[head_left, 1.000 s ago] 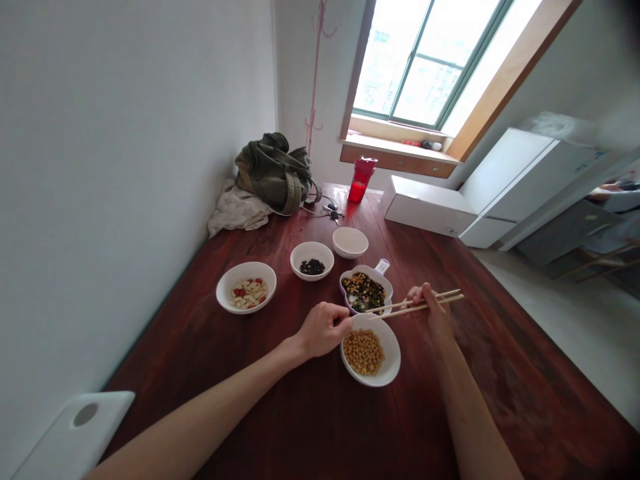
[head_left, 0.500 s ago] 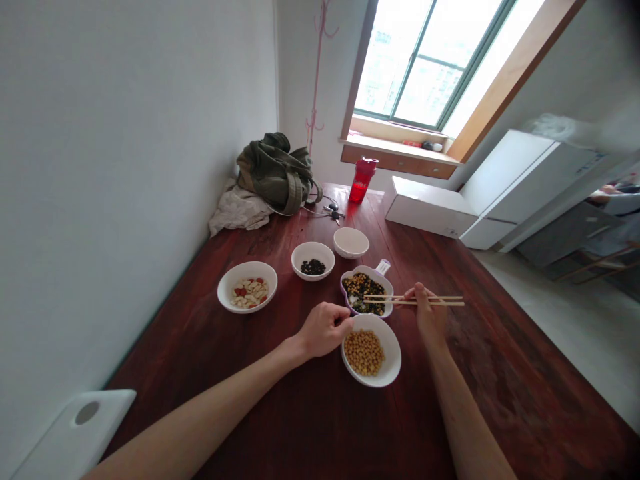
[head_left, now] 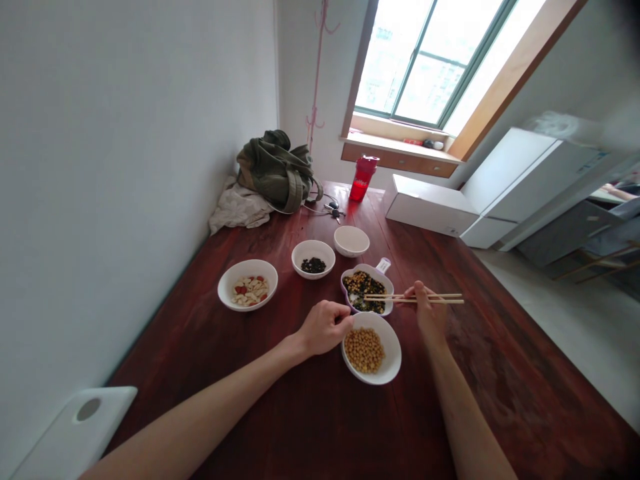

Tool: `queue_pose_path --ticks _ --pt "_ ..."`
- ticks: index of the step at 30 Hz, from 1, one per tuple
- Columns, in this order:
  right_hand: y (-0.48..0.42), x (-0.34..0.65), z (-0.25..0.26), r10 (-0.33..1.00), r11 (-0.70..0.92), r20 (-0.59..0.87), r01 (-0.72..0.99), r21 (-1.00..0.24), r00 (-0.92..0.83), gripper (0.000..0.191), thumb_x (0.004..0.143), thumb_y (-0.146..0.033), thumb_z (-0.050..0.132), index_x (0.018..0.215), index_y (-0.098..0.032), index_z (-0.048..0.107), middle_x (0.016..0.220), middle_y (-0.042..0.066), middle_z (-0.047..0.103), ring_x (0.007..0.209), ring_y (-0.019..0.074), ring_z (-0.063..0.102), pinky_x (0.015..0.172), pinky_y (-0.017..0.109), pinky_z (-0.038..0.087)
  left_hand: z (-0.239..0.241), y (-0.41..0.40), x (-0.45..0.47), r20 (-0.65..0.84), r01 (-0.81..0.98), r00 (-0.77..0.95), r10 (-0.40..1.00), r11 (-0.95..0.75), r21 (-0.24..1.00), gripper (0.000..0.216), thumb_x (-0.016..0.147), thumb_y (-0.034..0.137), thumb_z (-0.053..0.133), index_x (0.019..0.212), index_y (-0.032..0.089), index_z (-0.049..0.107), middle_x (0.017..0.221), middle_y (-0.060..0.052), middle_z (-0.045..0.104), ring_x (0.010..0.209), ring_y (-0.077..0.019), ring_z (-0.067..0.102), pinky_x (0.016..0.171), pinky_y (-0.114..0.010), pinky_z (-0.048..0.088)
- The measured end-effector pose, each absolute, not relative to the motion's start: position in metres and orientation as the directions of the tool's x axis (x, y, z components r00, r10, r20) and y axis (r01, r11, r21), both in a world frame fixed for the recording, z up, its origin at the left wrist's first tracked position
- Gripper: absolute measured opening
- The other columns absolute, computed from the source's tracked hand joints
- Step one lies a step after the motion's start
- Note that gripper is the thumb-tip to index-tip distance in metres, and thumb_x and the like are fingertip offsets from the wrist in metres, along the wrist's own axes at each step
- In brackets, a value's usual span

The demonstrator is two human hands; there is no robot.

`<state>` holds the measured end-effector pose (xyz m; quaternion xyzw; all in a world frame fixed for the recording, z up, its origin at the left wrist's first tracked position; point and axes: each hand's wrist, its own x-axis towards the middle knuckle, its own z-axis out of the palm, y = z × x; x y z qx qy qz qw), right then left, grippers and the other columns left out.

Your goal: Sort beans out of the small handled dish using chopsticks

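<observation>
My right hand is closed around a pair of chopsticks. Their tips reach into a white, purple-edged dish with a short handle, which holds mixed dark bits and yellow beans. My left hand is closed at the left rim of a white bowl of yellow beans, thumb against the rim; its other fingertips are hidden. Farther back stand a small bowl with black beans or seeds and an empty white bowl. Pale and reddish-brown nuts or seeds lie in a bowl at the left.
On the dark red table, a green bag lies on cloth by the wall. Keys, a red bottle and a white box are at the back. A white stool or chair back shows lower left.
The view has shifted very slightly. Both hands, the chopsticks and the bowls keep their places.
</observation>
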<state>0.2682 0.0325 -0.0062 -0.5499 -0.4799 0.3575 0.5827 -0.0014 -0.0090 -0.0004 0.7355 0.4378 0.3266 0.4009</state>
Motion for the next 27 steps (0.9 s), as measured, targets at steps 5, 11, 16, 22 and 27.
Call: queue_pose_path --ticks 5,11,16,22,27 --pt "0.034 0.270 -0.005 0.931 0.157 0.162 0.041 -0.987 0.326 0.052 0.083 -0.069 0.073 0.068 -0.020 0.067 0.060 0.003 0.071 0.052 0.0211 0.070 0.050 0.030 0.056 0.000 -0.009 -0.001 0.128 0.384 0.401 0.907 -0.293 0.876 0.040 0.091 0.032 0.052 0.058 0.018 0.033 0.058 0.005 0.029 0.057 -0.0086 0.027 0.056 -0.026 0.019" --pt "0.023 0.271 0.012 0.985 0.161 0.147 -0.187 -0.969 0.087 0.051 0.089 -0.064 0.070 0.063 -0.021 0.060 0.063 0.000 0.060 0.059 0.0192 0.070 0.048 0.028 0.056 0.000 -0.009 -0.001 0.131 0.387 0.402 0.906 -0.298 0.873 0.040 0.090 0.032 0.052 0.058 0.017 0.034 0.058 0.004 0.030 0.057 -0.0086 0.027 0.056 -0.026 0.020" --pt "0.024 0.273 0.012 0.988 0.140 0.125 -0.186 -0.973 0.089 0.049 0.088 -0.061 0.072 0.064 -0.020 0.062 0.067 0.001 0.062 0.060 0.0183 0.070 0.051 0.028 0.058 -0.001 -0.010 -0.002 0.131 0.388 0.405 0.905 -0.300 0.871 0.040 0.091 0.032 0.051 0.059 0.017 0.034 0.058 0.004 0.030 0.058 -0.0085 0.027 0.056 -0.026 0.020" --pt "0.038 0.283 -0.003 0.918 0.179 0.151 -0.044 -0.983 0.367 0.050 0.081 -0.064 0.078 0.067 -0.018 0.067 0.061 0.001 0.067 0.048 0.0170 0.066 0.046 0.028 0.057 -0.002 -0.010 -0.002 0.134 0.382 0.407 0.903 -0.302 0.873 0.040 0.091 0.031 0.052 0.059 0.017 0.034 0.059 0.005 0.029 0.058 -0.0085 0.027 0.056 -0.026 0.020" --pt "0.034 0.279 -0.003 0.930 0.132 0.154 0.089 -0.987 0.333 0.052 0.083 -0.067 0.074 0.065 -0.018 0.068 0.059 0.004 0.071 0.046 0.0193 0.068 0.044 0.028 0.056 0.000 -0.010 -0.001 0.135 0.387 0.400 0.906 -0.301 0.871 0.040 0.091 0.032 0.052 0.058 0.017 0.033 0.059 0.005 0.028 0.058 -0.0085 0.027 0.056 -0.026 0.020"
